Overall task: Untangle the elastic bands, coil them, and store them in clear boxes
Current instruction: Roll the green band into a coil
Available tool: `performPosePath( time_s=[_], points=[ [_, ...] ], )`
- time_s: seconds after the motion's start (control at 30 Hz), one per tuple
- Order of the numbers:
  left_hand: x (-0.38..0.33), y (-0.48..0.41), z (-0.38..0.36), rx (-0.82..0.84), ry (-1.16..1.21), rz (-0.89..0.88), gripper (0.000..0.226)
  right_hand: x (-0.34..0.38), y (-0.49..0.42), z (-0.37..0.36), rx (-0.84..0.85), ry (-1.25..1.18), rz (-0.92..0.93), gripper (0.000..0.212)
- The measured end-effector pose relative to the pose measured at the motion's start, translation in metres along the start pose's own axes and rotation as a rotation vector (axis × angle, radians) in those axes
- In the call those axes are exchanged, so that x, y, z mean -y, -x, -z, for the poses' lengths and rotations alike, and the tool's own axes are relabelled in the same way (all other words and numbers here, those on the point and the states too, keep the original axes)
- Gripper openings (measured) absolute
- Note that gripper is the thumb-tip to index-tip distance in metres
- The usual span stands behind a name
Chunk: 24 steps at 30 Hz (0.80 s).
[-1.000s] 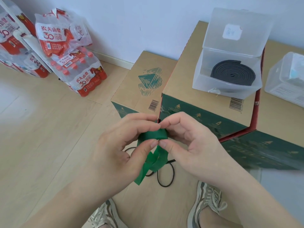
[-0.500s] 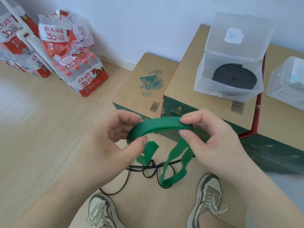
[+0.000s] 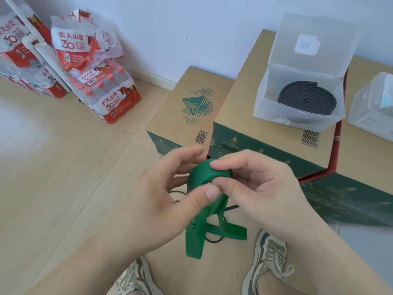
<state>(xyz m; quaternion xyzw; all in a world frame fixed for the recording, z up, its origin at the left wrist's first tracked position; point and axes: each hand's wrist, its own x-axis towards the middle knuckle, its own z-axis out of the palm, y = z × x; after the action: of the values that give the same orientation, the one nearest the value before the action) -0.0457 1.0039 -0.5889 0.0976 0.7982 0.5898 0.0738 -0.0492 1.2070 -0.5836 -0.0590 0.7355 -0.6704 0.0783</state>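
Flat green elastic band (image 3: 202, 175), wide arc earlier, now bunched into small coil, pinched by left hand (image 3: 165, 199) and right hand (image 3: 261, 188), in front of clear plastic box (image 3: 297, 122); coiling underway

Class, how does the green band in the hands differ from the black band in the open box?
The green band is partly wound, the rest hanging loose; the black band is a finished flat coil. The green band is held by the left hand and right hand; the black band lies in the clear box. Both are flat strips.
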Motion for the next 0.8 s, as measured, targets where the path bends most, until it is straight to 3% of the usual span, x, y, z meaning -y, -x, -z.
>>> performPosePath(
  time_s=[0.07,0.13,0.23,0.3,0.4,0.53,0.63,0.8],
  points=[
    [0.001,0.001,-0.003,0.166,-0.046,0.109,0.072,-0.002,-0.001,-0.001,-0.056,-0.044,0.018,0.017],
    [0.005,0.002,-0.007,0.223,-0.166,0.101,0.067,-0.002,-0.003,0.0,-0.11,-0.067,0.03,0.015],
    [0.008,-0.002,-0.003,0.102,-0.272,0.057,0.062,-0.003,-0.004,0.007,-0.218,-0.008,0.0,0.02],
    [0.007,-0.004,0.003,-0.048,-0.195,0.048,0.059,-0.007,-0.005,0.014,-0.275,0.124,-0.035,0.022],
    [0.002,-0.009,0.009,-0.191,-0.031,0.004,0.038,-0.011,-0.006,0.027,-0.178,0.277,-0.144,0.025],
    [-0.002,-0.004,0.002,-0.182,-0.035,-0.168,0.012,-0.005,-0.003,0.017,0.068,0.234,-0.199,0.037],
    [-0.004,-0.001,-0.006,-0.137,-0.135,-0.239,0.011,-0.002,-0.002,0.003,0.071,0.118,-0.069,0.038],
    [-0.007,-0.001,-0.007,-0.153,-0.08,-0.228,0.015,-0.001,-0.001,0.003,0.016,-0.015,0.019,0.027]
  ],
)
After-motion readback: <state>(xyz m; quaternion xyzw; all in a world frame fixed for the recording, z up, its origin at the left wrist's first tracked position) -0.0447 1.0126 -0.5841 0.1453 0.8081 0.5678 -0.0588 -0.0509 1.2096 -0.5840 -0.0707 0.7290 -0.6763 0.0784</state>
